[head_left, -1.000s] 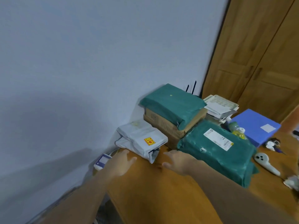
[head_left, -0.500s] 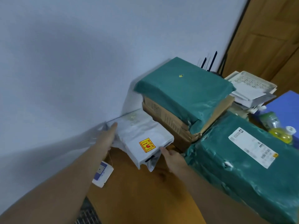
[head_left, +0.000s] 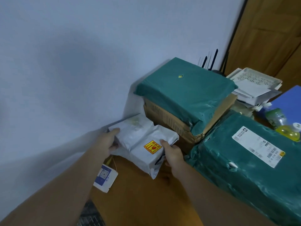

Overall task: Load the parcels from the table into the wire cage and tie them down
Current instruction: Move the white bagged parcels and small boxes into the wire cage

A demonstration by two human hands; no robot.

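Observation:
A white plastic-wrapped parcel with a yellow and red sticker lies at the table's back left corner by the wall. My left hand grips its left end, thumb on top. My right hand grips its right edge beside the sticker. Behind it a green-wrapped parcel sits on a cardboard box. A large green parcel with a white shipping label lies to the right. A bit of dark wire mesh shows below the table's left edge.
The wooden table runs under my forearms. A small blue and white card hangs off its left edge. Papers, a blue folder and a yellow-filled bottle crowd the back right. A wooden door stands behind.
Both hands reached forward from the table's front and closed on the white parcel's two ends. The parcel now looks crumpled and slightly lifted at its front.

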